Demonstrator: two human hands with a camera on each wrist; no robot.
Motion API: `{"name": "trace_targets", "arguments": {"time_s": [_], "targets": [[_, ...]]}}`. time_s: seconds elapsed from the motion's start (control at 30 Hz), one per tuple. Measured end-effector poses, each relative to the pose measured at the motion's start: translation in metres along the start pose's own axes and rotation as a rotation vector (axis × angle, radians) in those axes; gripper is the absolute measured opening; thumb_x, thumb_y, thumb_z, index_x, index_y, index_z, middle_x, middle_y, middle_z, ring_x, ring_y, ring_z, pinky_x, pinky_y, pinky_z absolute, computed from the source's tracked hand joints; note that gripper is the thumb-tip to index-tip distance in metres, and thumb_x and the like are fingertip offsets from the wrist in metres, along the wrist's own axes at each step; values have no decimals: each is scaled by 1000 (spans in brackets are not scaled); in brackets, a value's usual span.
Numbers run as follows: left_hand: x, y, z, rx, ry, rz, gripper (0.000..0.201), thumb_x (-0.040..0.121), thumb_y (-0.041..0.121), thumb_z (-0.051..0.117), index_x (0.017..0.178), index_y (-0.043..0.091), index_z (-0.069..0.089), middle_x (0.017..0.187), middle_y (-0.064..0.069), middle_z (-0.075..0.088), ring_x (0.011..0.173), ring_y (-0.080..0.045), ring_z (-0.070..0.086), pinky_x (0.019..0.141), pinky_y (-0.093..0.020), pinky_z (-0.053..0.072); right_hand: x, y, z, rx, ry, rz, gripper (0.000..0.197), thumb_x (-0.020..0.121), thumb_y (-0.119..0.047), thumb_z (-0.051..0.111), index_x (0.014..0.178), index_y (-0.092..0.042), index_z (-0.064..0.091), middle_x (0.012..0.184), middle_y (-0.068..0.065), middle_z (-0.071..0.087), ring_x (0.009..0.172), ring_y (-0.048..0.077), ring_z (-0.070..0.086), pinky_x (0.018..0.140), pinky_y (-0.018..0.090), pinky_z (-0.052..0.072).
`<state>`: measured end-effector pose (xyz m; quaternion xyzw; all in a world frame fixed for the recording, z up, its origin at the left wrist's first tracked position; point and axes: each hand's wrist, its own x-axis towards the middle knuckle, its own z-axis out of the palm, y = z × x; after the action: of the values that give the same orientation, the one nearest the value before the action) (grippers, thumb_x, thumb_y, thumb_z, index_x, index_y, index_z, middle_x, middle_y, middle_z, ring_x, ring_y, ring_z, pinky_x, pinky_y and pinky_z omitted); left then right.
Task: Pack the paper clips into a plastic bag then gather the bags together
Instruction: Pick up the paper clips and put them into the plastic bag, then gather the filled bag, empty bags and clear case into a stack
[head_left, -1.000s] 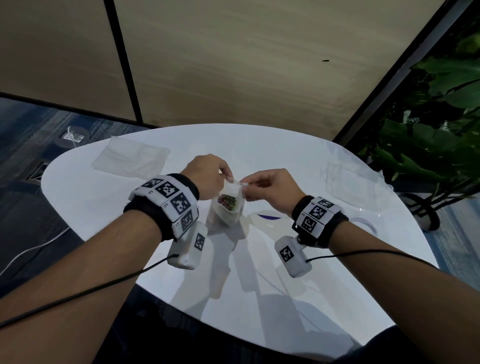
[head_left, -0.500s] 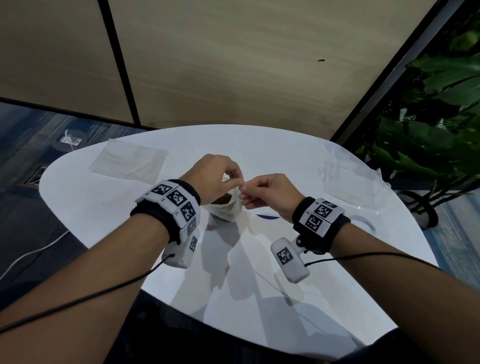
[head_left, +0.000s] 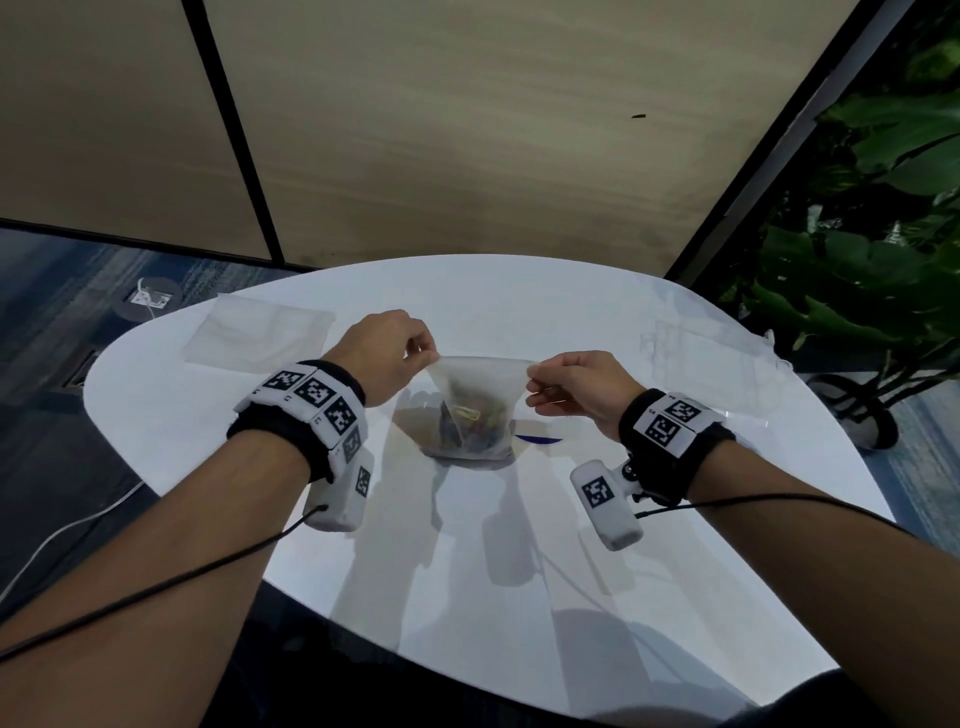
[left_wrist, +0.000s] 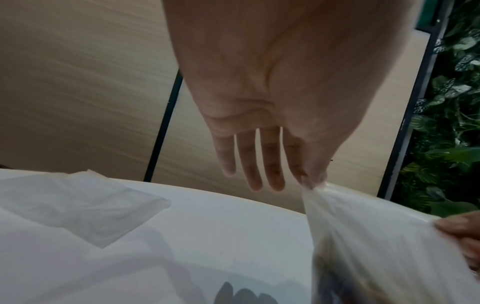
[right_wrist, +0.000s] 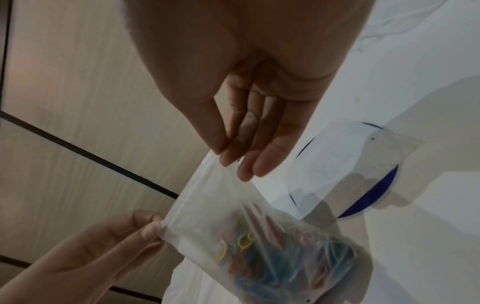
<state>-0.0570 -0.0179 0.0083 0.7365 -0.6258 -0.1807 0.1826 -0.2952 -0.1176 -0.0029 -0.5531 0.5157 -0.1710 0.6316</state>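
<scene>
A clear plastic bag (head_left: 480, 387) with coloured paper clips (head_left: 475, 423) in its bottom hangs over the middle of the white table (head_left: 519, 545), its base just at the surface. My left hand (head_left: 387, 353) pinches the bag's top left corner between thumb and forefinger. My right hand (head_left: 576, 387) pinches the top right corner, so the top edge is stretched flat between them. In the right wrist view the paper clips (right_wrist: 280, 255) show through the bag (right_wrist: 221, 209). In the left wrist view the bag (left_wrist: 376, 236) runs from my fingertips (left_wrist: 307, 181) to the lower right.
A flat stack of empty plastic bags (head_left: 257, 335) lies at the table's far left. More clear plastic (head_left: 691, 348) lies at the far right. A clear round container with a blue rim (right_wrist: 345, 170) lies on the table behind the held bag. A potted plant (head_left: 857, 260) stands right of the table.
My hands were close together over the bag's mouth. They have drawn apart to the bag's two top corners, and the top edge is now pulled straight and flat.
</scene>
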Motion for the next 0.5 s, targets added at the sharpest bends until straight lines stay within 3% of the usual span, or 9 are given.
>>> {"name": "trace_targets", "arguments": {"time_s": [0.13,0.23,0.3,0.37,0.43,0.5], "targets": [[7,0,7,1,63,-71,17,99,26,57,99,14,70,88,1,60,90,-24,60,81,-35,47,14,2,6,-23,44,-50,11,90,-13,68,88,-2,67,83,12,70,69,23,70,59,27,59],[14,-10,11,-62,92,-165,23,101,26,51,108,15,70,83,-1,61,84,-23,56,76,-29,40,22,4,2,-123,50,-94,18,92,-16,67,102,-2,69,92,14,72,71,22,70,64,32,61],[19,-29,15,-64,93,-230,26,102,24,49,117,17,69,97,-8,65,93,-27,58,82,-30,42,30,9,-14,-288,92,-108,20,91,-19,66,109,-10,68,96,9,73,78,24,72,72,37,62],[24,-55,23,-10,72,-319,27,99,23,55,122,20,68,122,-19,59,116,-34,56,97,-37,43,42,19,-45,-648,218,-153,27,89,-26,67,114,-17,65,104,4,70,94,24,69,87,38,57],[24,-82,31,62,23,-451,33,94,25,62,127,24,65,145,-20,43,136,-36,43,110,-41,38,52,32,-83,-934,378,-116,38,88,-27,67,124,-18,60,124,10,60,115,29,57,99,37,47],[20,-106,41,132,-18,-560,42,92,32,65,134,29,60,159,-15,28,148,-33,26,120,-42,28,56,45,-121,-1036,505,3,52,87,-27,66,135,-18,49,141,16,41,127,38,43,104,44,41]]}}
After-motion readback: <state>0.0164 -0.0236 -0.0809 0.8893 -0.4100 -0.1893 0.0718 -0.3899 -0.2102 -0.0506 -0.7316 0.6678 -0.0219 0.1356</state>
